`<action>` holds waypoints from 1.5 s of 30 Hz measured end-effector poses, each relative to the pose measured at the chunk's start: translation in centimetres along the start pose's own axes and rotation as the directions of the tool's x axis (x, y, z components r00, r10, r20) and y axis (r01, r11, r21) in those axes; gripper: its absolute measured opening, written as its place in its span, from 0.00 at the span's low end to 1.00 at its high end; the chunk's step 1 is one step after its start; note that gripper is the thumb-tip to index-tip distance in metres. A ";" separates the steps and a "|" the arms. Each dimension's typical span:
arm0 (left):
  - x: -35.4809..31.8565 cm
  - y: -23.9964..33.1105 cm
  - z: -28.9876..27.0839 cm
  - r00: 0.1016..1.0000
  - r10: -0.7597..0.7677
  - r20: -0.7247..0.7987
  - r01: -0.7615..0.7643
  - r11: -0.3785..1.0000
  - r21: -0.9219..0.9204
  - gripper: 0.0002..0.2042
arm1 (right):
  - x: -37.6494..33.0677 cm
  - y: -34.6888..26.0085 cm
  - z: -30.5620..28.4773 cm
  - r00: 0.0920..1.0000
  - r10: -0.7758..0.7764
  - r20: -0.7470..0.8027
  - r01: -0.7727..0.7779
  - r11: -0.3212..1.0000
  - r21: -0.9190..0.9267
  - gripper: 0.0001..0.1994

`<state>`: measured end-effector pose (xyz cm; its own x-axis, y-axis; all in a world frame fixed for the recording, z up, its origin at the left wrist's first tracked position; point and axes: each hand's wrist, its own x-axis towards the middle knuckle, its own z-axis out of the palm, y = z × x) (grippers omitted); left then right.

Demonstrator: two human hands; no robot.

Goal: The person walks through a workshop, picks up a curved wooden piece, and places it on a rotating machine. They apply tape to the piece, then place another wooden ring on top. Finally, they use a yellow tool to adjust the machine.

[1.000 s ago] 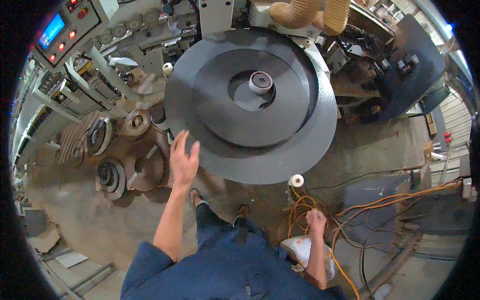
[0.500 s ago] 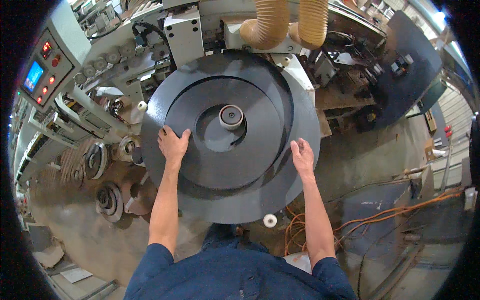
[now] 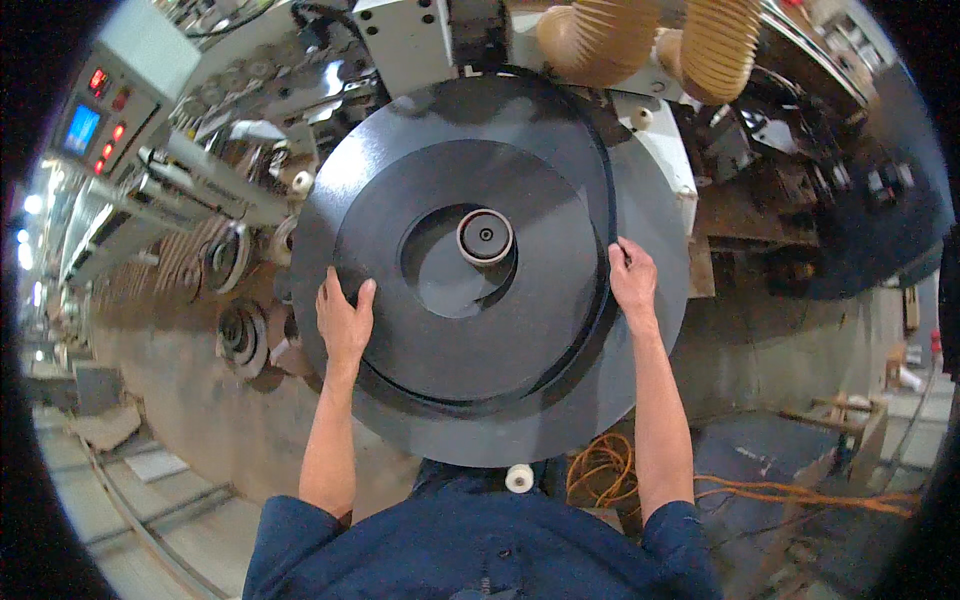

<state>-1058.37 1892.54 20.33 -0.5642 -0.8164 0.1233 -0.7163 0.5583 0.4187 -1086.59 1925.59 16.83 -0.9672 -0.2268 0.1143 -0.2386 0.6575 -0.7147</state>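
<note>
A wide coil of dark grey strip (image 3: 420,350) lies flat on a large round grey turntable (image 3: 480,440). Its open middle sits off-centre around a hub with a pale rim (image 3: 486,237). At the coil's left edge my left hand (image 3: 345,325) rests with thumb and fingers apart. On the right, my right hand (image 3: 635,280) has its fingers closed on a loose black outer turn of the strip (image 3: 611,190). That turn stands away from the coil along the right side and curves up toward the machine at the far side.
Two ribbed tan hoses (image 3: 600,45) and a pale machine housing (image 3: 415,45) stand beyond the turntable. A control panel (image 3: 95,120) with a lit screen is at the upper left. More coils (image 3: 240,335) lie on the floor at left. Orange cable (image 3: 605,470) loops near my right arm.
My right hand has moved inward from the turntable's outer part to the loose strip, and its fingers have closed. My left hand stays at the coil's left edge. The view has shifted.
</note>
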 end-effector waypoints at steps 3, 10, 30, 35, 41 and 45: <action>-5.6 0.7 -0.7 0.996 -0.086 -0.014 0.085 0.994 -0.071 0.37 | 4.0 -0.8 1.1 0.993 -0.058 0.102 0.054 0.998 0.036 0.18; -14.9 5.1 0.2 0.948 -0.306 -0.088 0.293 0.946 -0.140 0.38 | 12.3 -4.9 7.2 0.881 -0.397 0.256 0.387 0.918 0.089 0.20; -18.1 8.7 0.9 0.870 -0.475 -0.132 0.378 0.814 -0.441 0.36 | 15.9 -14.6 15.5 0.662 -0.570 0.486 0.634 0.773 0.042 0.21; -18.0 7.9 0.8 0.890 -0.446 -0.095 0.360 0.814 -0.456 0.35 | 15.6 -14.0 15.1 0.695 -0.527 0.489 0.604 0.797 0.002 0.21; -17.1 5.8 0.0 0.940 -0.341 -0.018 0.288 0.821 -0.494 0.37 | 14.5 -9.8 11.6 0.799 -0.465 0.382 0.524 0.849 -0.063 0.23; -13.7 3.9 -0.5 0.980 -0.189 0.068 0.197 0.834 -0.516 0.37 | 12.0 -5.9 6.8 0.893 -0.363 0.265 0.395 0.915 -0.076 0.21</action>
<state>-1053.23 1905.86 20.71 -0.4455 -0.8951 -0.0198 -0.4966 0.2286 0.8373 -1096.20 1914.16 17.71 -0.7543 -0.6317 0.1791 -0.6071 0.5672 -0.5565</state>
